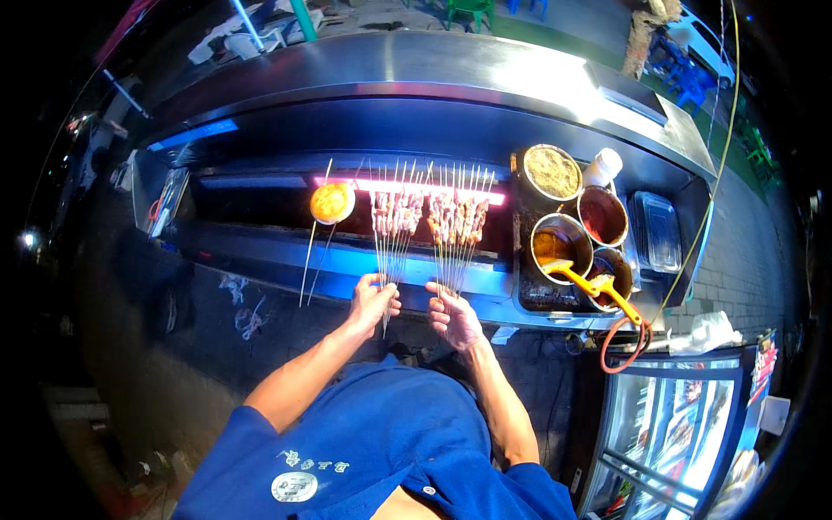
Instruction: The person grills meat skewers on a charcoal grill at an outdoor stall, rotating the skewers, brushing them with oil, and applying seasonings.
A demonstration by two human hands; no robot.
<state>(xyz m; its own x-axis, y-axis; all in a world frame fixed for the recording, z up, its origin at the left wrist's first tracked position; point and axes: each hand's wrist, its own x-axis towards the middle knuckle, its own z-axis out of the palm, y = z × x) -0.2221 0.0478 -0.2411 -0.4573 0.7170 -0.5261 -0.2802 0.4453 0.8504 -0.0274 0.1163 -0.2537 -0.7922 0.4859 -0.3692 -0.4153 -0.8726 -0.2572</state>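
My left hand (375,304) grips the handle ends of a bunch of thin metal skewers threaded with meat pieces (395,211). Level with it, my right hand (457,320) pinches a second fanned bunch of meat skewers (458,218). Both bunches lie side by side across the trough of a long metal grill (250,218), the meat above a glowing pink-red strip (351,183) and the handles over the near edge. To their left, a small round bowl with yellow-orange contents (332,203) rests over the trough on a pair of skewers (309,263).
Right of the trough stand a pot of tan powder (552,171), a dark red seasoning pot (602,216) and an oil pot (552,244). Yellow-handled brushes (585,284) lean in the pots. A hose (608,351) hangs by a glass-door fridge (663,429). A metal ledge (416,62) runs behind.
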